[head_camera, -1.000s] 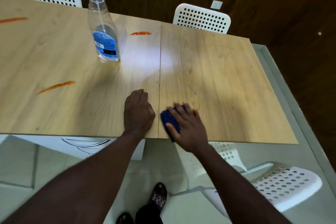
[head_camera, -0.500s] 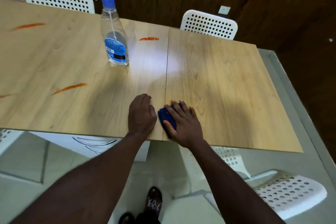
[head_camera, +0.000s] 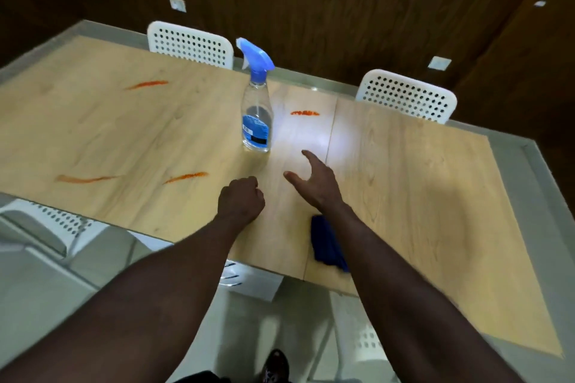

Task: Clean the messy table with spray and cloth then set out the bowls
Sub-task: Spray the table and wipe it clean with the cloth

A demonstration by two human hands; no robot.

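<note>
Four smears (head_camera: 146, 84), one bottle (head_camera: 257, 115), one cloth (head_camera: 326, 246).

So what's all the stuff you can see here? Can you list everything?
Table: one, light wood, fills the middle of the view.
Spray bottle: one, clear with a blue trigger and blue label, upright mid-table.
Cloth: one, dark blue, on the table's near edge, partly under the right forearm.
Smears: four, orange, three on the left half, one just right of the bottle.
Chairs: two white perforated backs on the far side; parts of white chairs on the near side too.
Shoe: one visible, dark, on the grey floor below.
Left hand: closed in a fist, at the table.
Right hand: open, empty, towards the bottle.
</note>
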